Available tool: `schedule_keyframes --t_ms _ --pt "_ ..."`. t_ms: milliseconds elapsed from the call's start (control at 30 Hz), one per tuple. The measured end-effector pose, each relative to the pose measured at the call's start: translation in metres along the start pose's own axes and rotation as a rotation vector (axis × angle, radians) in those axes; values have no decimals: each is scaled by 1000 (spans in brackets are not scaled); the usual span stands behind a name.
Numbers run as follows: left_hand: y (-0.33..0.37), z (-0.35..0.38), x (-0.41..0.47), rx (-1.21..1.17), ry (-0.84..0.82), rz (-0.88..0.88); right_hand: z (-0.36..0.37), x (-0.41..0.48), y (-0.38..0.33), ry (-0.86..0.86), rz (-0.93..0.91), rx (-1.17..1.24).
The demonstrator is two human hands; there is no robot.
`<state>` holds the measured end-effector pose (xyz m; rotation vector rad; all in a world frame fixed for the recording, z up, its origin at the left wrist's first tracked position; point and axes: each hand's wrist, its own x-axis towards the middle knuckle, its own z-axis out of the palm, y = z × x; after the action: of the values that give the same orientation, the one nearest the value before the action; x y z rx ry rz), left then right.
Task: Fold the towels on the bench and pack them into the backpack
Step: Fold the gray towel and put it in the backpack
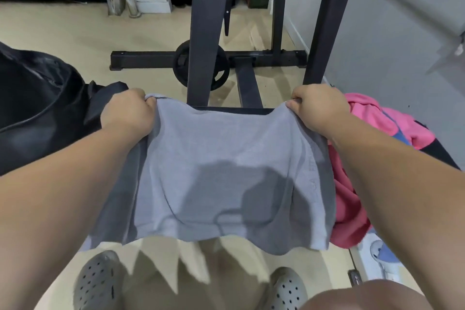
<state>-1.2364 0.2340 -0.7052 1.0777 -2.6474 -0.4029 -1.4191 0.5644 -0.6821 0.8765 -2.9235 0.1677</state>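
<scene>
The left hand (128, 111) and right hand (318, 108) each pinch a far corner of the grey towel (226, 171), fingers clamped on it; a pink towel (347, 199) lies beside it, the black backpack (32, 108) on the left.

The grey towel (226, 158) hides most of the bench (226, 110); the left edge cuts off the backpack (30, 108).

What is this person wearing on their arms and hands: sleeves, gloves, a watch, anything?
Nothing visible. The left hand and right hand are bare, without gloves or rings that show. Both forearms are uncovered to the frame edge: no sleeve, watch or wristband in view.
</scene>
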Motion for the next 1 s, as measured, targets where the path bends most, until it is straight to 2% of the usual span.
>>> schedule_keyframes --t_ms 167,300,433,567,700,800,900,1000 --pt "-2 4 23 13 57 -11 7 24 3 11 48 -18" --pt "3 9 11 175 -24 71 9 25 -4 -14 94 -11" --pt "31 9 -22 320 -10 234 8 3 -23 15 118 -49" --pt "76 8 -88 185 -146 445 5 -31 -37 75 159 116" --pt "114 12 -178 -77 -212 799 6 -68 -30 19 299 191" --pt "128 30 -226 10 -311 1023 10 -93 -15 -52 395 201" --pt "134 49 -243 218 -294 1078 15 -108 -4 -194 346 185" --pt "140 52 -237 113 -235 1094 17 -111 3 -185 285 256"
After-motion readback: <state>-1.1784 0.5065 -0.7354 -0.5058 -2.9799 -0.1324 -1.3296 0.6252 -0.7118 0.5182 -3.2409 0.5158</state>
